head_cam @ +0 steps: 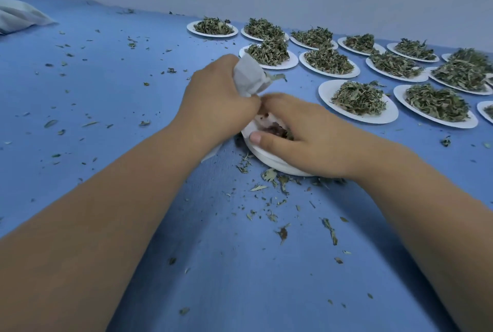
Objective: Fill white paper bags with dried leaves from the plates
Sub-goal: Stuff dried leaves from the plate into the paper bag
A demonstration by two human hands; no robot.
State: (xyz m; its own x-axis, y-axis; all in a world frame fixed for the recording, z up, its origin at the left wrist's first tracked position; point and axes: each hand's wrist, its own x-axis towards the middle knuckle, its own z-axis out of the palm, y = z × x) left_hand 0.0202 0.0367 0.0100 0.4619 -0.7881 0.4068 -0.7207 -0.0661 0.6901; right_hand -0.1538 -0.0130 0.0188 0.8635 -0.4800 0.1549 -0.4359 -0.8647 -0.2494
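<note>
My left hand (pixel 217 99) grips a crumpled white paper bag (pixel 249 79), with a few dried leaves poking out of its mouth on the right. My right hand (pixel 301 131) lies over a white plate (pixel 266 157) just below the bag, fingers curled around a small remnant of dried leaves (pixel 278 130). Most of this plate is hidden under the hand. The fingertips of both hands almost touch at the bag's lower end.
Several white plates heaped with dried green leaves (pixel 358 98) stand in rows at the back right. Loose leaf crumbs (pixel 280 233) are scattered over the blue cloth (pixel 120 97). A pale bundle (pixel 18 15) lies far left. A wall runs behind.
</note>
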